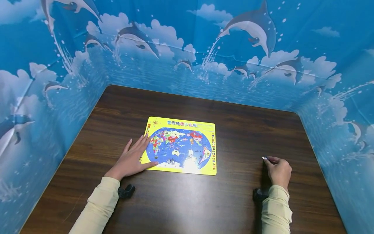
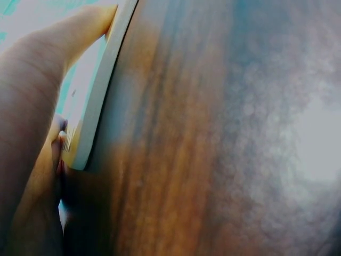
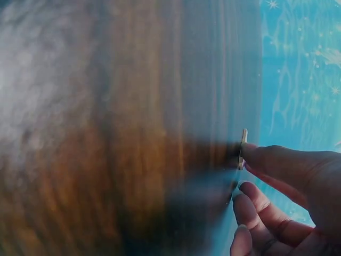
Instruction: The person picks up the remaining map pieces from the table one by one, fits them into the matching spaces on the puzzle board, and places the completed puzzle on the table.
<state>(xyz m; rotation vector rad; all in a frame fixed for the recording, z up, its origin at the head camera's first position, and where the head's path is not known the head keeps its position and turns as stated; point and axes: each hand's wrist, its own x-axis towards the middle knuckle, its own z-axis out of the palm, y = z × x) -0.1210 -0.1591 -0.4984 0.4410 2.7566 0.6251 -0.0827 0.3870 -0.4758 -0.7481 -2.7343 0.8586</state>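
A yellow-bordered world map board (image 1: pixel 175 143) lies flat on the table, left of the middle. My left hand (image 1: pixel 132 160) rests on its left edge with the fingers spread and the thumb along the lower border. The left wrist view shows the board's thick grey edge (image 2: pixel 90 128) beside the thumb. Out to the right and apart from the board, my right hand (image 1: pixel 280 171) pinches a small flat piece (image 1: pixel 264 158) between thumb and fingertips. That piece appears edge-on in the right wrist view, so its printed face cannot be seen there.
The dark wood-grain table (image 1: pixel 233 201) reaches under both forearms. Blue curtains (image 1: pixel 163 74) printed with dolphins and clouds enclose its back and sides. A black wrist device (image 1: pixel 126 191) sits on the left wrist, and another black device (image 1: pixel 259 195) on the right.
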